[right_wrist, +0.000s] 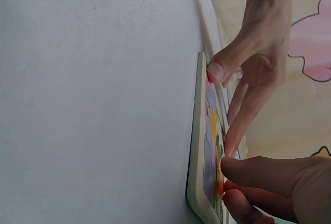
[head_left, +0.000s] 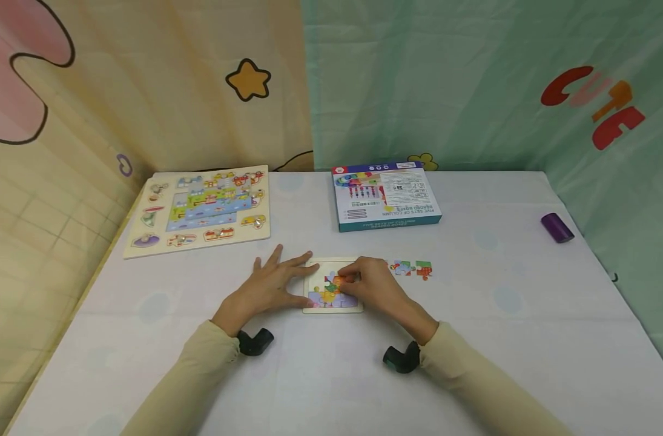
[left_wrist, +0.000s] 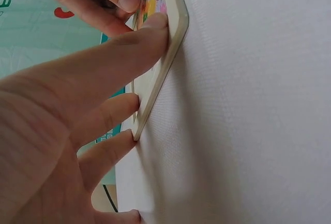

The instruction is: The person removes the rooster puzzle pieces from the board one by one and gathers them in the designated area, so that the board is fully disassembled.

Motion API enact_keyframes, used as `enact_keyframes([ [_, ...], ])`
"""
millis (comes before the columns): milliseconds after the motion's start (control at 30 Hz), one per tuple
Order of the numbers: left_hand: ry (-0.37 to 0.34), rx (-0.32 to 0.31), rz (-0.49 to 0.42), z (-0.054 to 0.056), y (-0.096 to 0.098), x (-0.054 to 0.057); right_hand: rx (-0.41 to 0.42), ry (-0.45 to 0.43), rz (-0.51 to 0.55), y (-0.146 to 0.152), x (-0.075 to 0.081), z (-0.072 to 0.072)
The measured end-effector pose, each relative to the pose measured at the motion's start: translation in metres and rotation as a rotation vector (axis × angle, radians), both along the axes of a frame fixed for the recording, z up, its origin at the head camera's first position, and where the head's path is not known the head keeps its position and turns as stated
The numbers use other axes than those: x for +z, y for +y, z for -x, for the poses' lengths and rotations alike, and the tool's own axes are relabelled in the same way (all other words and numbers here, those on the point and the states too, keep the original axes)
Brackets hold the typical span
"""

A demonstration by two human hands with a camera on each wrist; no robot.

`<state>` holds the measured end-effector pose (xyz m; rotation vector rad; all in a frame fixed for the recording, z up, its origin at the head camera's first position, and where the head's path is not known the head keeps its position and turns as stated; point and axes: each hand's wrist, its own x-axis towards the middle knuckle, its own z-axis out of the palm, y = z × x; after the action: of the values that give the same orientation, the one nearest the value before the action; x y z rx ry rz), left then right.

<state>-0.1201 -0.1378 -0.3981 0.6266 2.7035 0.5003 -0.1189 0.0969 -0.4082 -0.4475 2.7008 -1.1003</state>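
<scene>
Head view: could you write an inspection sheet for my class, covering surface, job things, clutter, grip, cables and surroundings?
Surface: white tablecloth with pale dots.
Job's things: puzzle tray, partly filled; loose pieces to its right.
Clutter: picture board, box, purple cylinder.
Grip: left hand touches the tray's left side; right hand appears to pinch a puzzle piece.
Cables: nothing seen.
Surroundings: yellow curtain, green curtain.

The left sleeve (head_left: 181, 378) and right sleeve (head_left: 481, 375) are long, plain and pale beige (nearly khaki in the folds), softly creased and ending at the wrists. Beside each cuff sits a bent, elbow-shaped black fitting, one on the left wrist (head_left: 257, 342) and its twin (head_left: 402, 358) on the right, both smooth with rounded outlines. The fingers (left_wrist: 106, 157) are ungloved.
</scene>
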Motion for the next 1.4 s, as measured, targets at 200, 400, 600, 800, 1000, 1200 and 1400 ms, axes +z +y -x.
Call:
enact_keyframes([
  [200,0.003,-0.001,0.012,0.001,0.002,0.001,0.009,0.017,-0.030,-0.006,0.003,-0.001],
  [400,0.012,-0.006,0.020,0.002,0.002,0.002,0.009,0.017,-0.022,-0.008,0.003,0.000],
  [600,0.015,-0.007,0.025,0.001,0.002,0.003,0.011,0.014,-0.016,-0.008,0.003,0.001],
  [800,0.016,-0.006,0.022,0.000,0.002,0.004,0.006,0.038,0.007,-0.007,0.001,0.000],
  [1000,0.010,-0.005,0.012,0.000,0.002,0.003,0.003,0.038,0.045,-0.003,0.001,0.000],
  [1200,0.004,0.003,0.001,0.000,0.001,0.003,0.005,0.013,0.137,0.004,0.001,0.003],
  [1400,-0.012,0.006,-0.005,0.000,0.001,0.003,0.020,-0.018,0.191,0.008,-0.001,0.005],
])
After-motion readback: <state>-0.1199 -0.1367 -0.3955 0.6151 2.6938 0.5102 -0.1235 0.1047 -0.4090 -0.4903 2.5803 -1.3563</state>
